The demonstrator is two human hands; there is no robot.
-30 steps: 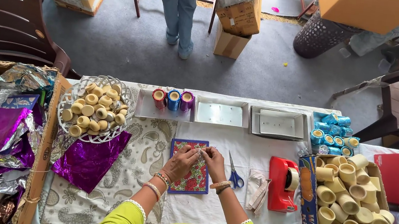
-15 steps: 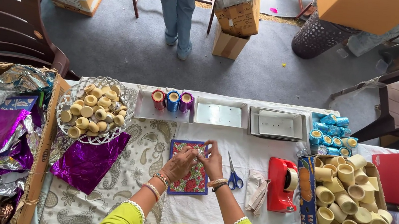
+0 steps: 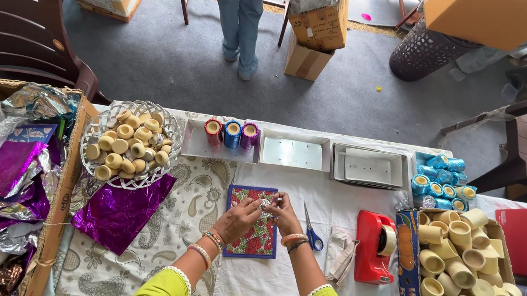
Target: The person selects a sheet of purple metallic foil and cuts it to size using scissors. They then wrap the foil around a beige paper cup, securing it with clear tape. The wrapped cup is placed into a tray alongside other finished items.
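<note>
Your left hand (image 3: 239, 217) and right hand (image 3: 284, 211) pinched a tiny silvery piece (image 3: 265, 203) together, mid-frame, over the floral mat (image 3: 257, 241)

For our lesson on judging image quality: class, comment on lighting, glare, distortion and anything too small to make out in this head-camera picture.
Head view: soft, even daylight with faint shadows; glare on the purple foil sheet and the crumpled foil in the cardboard box; wide-angle lens bends the table edge; the small item between the left hand and right hand is too tiny to identify; the scissors look sharp.
</note>
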